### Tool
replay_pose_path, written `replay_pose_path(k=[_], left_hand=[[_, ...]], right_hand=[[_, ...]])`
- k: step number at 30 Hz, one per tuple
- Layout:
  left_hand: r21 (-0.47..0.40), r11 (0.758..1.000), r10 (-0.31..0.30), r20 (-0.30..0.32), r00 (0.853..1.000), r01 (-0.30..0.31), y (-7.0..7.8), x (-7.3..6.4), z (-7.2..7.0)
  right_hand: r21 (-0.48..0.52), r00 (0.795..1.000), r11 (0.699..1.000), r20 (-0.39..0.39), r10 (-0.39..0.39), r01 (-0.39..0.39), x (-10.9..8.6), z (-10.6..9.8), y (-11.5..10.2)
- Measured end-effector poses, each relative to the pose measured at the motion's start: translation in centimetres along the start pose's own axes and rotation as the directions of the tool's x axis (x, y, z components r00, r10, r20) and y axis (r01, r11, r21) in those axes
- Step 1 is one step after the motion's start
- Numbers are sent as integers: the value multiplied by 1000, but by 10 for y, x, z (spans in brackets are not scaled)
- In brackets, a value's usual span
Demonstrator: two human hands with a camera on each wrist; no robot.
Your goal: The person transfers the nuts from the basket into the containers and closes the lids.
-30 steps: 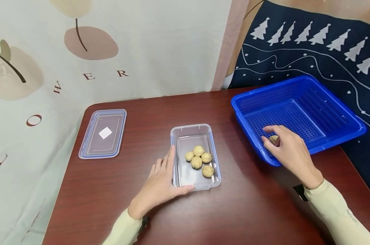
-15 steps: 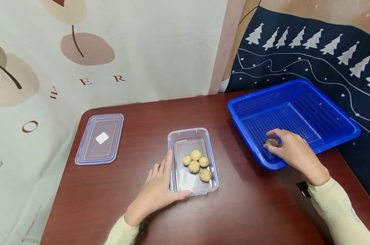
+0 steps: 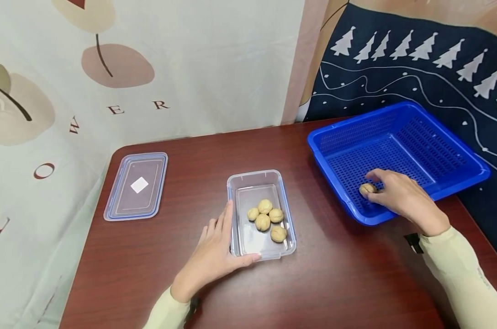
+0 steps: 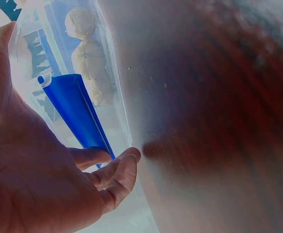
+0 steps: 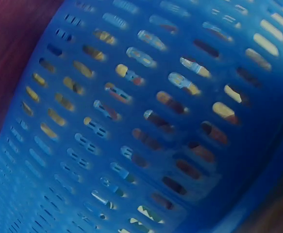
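Backdrop: pale cloth point(image 3: 215, 68) with red letters, beside navy cloth point(image 3: 372, 75) printed with white trees.
Walnuts point(image 3: 262, 222): tan, roundish, with seamed shells; five inside the clear container point(image 3: 250, 194), four clustered and one nearer the person.
Lone walnut point(image 3: 366, 189): one, low in the blue basket point(image 3: 380, 157).
Right hand point(image 3: 400, 194): thumb touching the lone walnut, fingers arched over; cannot tell whether its grip is grasping it.
Left hand point(image 3: 213, 256): grip released, spread along the container's side and near edge.
Lid point(image 3: 145, 198): one, flat translucent plastic, blue-edged, white square sticker point(image 3: 139, 185).
Basket: perforated plastic, slotted walls.
Tabletop point(image 3: 314, 283): reddish-brown, wood-grained.
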State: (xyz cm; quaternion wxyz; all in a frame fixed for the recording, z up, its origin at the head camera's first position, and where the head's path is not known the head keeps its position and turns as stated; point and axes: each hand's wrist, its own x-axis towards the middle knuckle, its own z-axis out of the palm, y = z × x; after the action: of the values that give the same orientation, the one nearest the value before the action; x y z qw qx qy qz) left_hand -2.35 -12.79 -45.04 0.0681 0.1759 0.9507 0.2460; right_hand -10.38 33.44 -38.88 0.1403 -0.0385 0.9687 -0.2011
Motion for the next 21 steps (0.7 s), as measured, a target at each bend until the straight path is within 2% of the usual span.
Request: replay_pose_path(k=[8,16,21], left_hand=[[-9,1000,-4,-6,1000,4,1,-1,0],[-9,1000,-21,-12,1000,21,-2,-8,-3],[-22,1000,-6,11,1000,7,1,-1,-2]], right_hand=[[-12,997,1000,80,15,-14,8,-4,6],[-47,990,999,137,-14,20,18,1,3],[-56,988,998,152,-7,15,15,-3,9]])
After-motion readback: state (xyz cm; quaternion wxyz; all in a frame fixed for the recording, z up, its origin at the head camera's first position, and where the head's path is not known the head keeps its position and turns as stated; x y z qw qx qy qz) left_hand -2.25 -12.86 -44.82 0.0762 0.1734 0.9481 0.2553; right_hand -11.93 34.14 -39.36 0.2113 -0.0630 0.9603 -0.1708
